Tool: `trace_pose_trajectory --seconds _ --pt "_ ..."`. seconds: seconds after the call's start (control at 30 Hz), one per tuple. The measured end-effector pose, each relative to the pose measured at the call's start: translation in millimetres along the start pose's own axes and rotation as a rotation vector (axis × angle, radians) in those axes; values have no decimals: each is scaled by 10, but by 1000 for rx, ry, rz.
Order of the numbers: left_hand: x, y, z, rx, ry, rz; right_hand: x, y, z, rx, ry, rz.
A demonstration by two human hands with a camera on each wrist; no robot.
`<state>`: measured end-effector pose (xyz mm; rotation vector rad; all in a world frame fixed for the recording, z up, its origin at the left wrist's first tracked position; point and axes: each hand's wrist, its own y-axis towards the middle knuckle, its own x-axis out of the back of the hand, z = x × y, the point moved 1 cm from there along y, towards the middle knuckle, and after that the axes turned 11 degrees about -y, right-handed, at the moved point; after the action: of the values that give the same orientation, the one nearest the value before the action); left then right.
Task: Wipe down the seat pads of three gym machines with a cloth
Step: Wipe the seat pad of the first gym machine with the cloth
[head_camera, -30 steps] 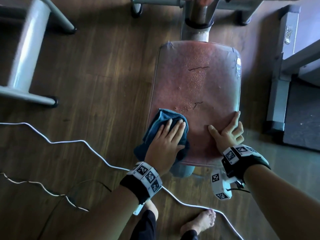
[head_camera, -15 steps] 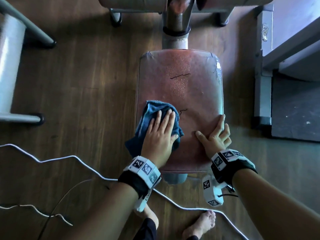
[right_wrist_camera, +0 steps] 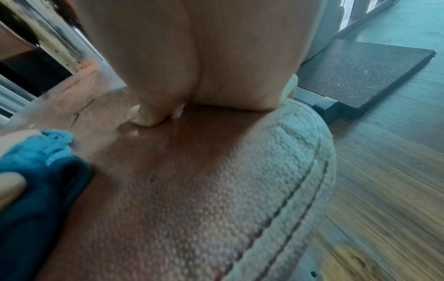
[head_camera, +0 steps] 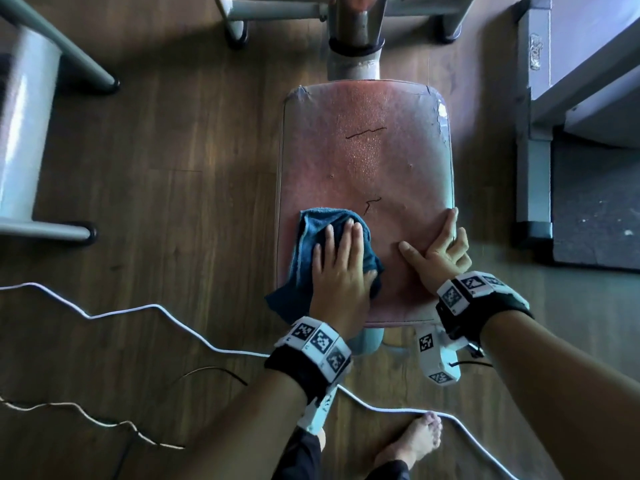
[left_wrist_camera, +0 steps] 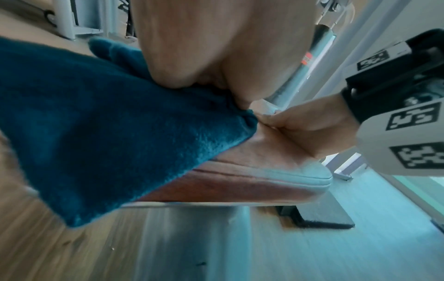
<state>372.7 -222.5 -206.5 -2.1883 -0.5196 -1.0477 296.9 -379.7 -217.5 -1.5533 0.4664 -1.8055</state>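
A worn reddish seat pad (head_camera: 367, 161) with cracks sits on a grey post over the wooden floor. My left hand (head_camera: 341, 261) lies flat, fingers straight, pressing a blue cloth (head_camera: 311, 233) onto the pad's near left part. The cloth (left_wrist_camera: 100, 136) hangs over the pad's left edge. My right hand (head_camera: 438, 247) rests on the pad's near right edge, thumb and forefinger on top, the other fingers curled over the side. In the right wrist view the palm presses the seat pad (right_wrist_camera: 192, 190), and the cloth (right_wrist_camera: 36, 171) shows at left.
A grey machine frame (head_camera: 27, 133) stands at left and another frame (head_camera: 533, 133) with a dark rubber mat (head_camera: 595, 202) at right. White cables (head_camera: 138, 310) trail across the floor near my bare foot (head_camera: 415, 441). The seat post (head_camera: 355, 57) rises at the pad's far end.
My left hand has slid the cloth forward and slightly right over the pad's near left area. The right hand keeps its place on the near right edge. The head view has shifted.
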Motion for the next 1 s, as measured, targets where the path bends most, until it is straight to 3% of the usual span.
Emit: trace_pose_trajectory --seconds 0.17,0.27,0.37,0.47,0.57,0.63,0.73,0.9,1.0 --pt "-29 -112 -292 176 -403 3 61 11 -58 34 34 55" --pt "159 -217 -311 138 -741 -33 93 -80 -124 82 145 5" --pt "445 -306 5 -4 -777 -397 82 -302 -105 103 54 -149" --pt "561 -210 504 106 -789 -603 -27 -678 90 325 -26 -318" --pt "581 -102 748 282 -944 -510 -300 -1011 386 652 -164 -264" --pt "547 -62 772 362 -1066 -381 -500 -1080 513 756 -298 -217" --pt "438 -26 750 431 -1058 -316 -662 -989 477 728 -438 -179" --pt "240 45 718 519 -979 -415 -561 -789 176 789 -551 -246" --pt "221 98 702 582 -861 -396 -400 -631 84 788 -604 -244"
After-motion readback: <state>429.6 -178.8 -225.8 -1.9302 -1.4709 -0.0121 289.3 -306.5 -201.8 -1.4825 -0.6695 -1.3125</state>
